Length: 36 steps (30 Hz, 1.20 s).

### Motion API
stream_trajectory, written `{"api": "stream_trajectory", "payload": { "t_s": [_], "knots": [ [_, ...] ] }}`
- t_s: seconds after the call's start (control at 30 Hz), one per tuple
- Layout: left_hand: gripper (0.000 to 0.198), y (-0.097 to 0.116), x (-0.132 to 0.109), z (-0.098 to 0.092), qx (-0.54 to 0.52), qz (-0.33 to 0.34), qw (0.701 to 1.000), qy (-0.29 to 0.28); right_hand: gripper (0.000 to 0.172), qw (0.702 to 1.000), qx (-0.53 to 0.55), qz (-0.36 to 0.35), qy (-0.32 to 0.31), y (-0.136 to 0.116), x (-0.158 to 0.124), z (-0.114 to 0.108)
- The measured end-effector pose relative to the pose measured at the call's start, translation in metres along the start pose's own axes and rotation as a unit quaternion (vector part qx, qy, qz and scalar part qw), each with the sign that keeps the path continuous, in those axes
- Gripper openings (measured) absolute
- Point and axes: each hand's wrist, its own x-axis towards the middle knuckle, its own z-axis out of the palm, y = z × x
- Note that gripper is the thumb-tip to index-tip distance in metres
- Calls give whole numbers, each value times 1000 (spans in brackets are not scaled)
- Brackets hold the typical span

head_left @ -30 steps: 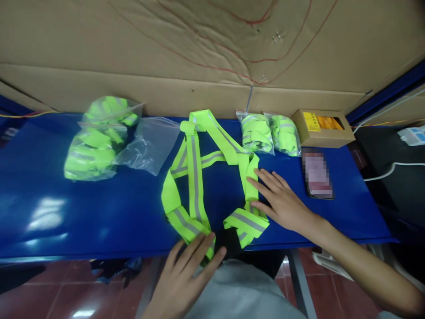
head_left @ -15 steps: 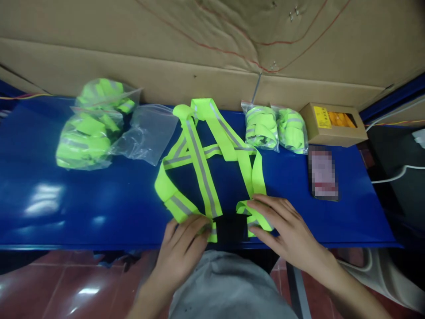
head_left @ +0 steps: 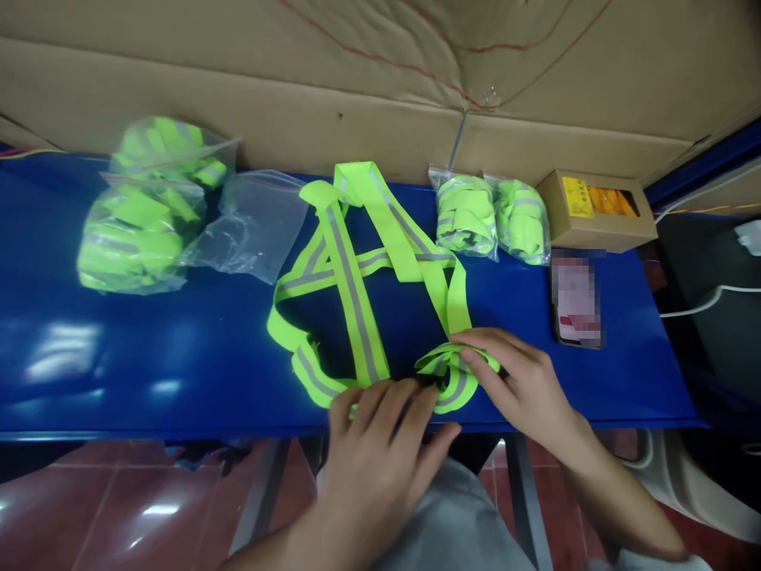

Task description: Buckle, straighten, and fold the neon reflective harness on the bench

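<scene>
A neon-yellow reflective vest [head_left: 352,297], made of straps with grey stripes, lies spread on the blue table before me. My right hand [head_left: 517,373] pinches a folded strap end at the vest's lower right, thumb and fingers closed on it. My left hand [head_left: 386,436] lies palm down at the table's front edge, over the lower left straps. Its fingers are apart and the thumb points out to the right. Whatever lies under that palm is hidden. To the left of the vest is an empty clear plastic bag [head_left: 253,226].
Two bags of rolled yellow straps [head_left: 134,238] sit at the left, and two smaller bagged rolls [head_left: 467,214] at the back right. Beside those stand a cardboard box [head_left: 598,230] and a phone [head_left: 575,305]. Brown cardboard [head_left: 238,103] lines the back of the blue table [head_left: 196,357].
My left hand has moved right and its fingers have spread out. My right hand has lifted and gathered the right strap end, now folded in its pinch. The view has shifted slightly.
</scene>
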Motion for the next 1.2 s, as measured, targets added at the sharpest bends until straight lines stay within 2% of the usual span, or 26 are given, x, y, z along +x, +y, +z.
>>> {"api": "stream_trajectory", "payload": {
  "t_s": [0.07, 0.17, 0.3, 0.43, 0.5, 0.6, 0.67, 0.77, 0.87, 0.97, 1.1, 1.2],
  "knots": [
    [29, 7, 6, 10, -40, -7, 999, -32, 24, 1000, 5, -6, -10, 1, 3, -3],
    [16, 6, 9, 17, -81, 1, 994, -69, 25, 1000, 8, -17, -21, 4, 6, -10],
    [9, -3, 4, 13, -130, 42, 986, -95, 27, 997, -14, -47, -59, 11, 10, -24],
    [9, -11, -2, 9, -153, 67, 982, -90, 33, 991, -67, -73, -90, 19, 14, -38],
    [11, -16, -3, 10, -162, 80, 979, -94, 35, 985, -126, -90, -75, 24, 17, -44],
    [12, -23, -2, 13, -179, 85, 973, -117, 32, 972, -211, -96, -19, 32, 19, -52],
    [13, -26, -1, 15, -192, 82, 968, -142, 27, 962, -264, -72, 19, 35, 21, -55],
    [12, -30, 0, 18, -215, 72, 960, -162, 25, 939, -340, 2, 59, 36, 24, -55],
    [10, -30, -1, 21, -223, 68, 962, -140, 34, 919, -375, 88, 84, 35, 28, -50],
    [5, -28, -3, 22, -213, 93, 966, -115, 39, 934, -328, 118, 83, 32, 29, -46],
    [15, -22, 0, 17, -196, 108, 971, -86, 48, 970, -214, 94, 65, 23, 21, -38],
    [15, -13, 6, 14, -206, 82, 974, -45, 55, 970, -211, 11, 119, 16, 10, -30]
  ]
}}
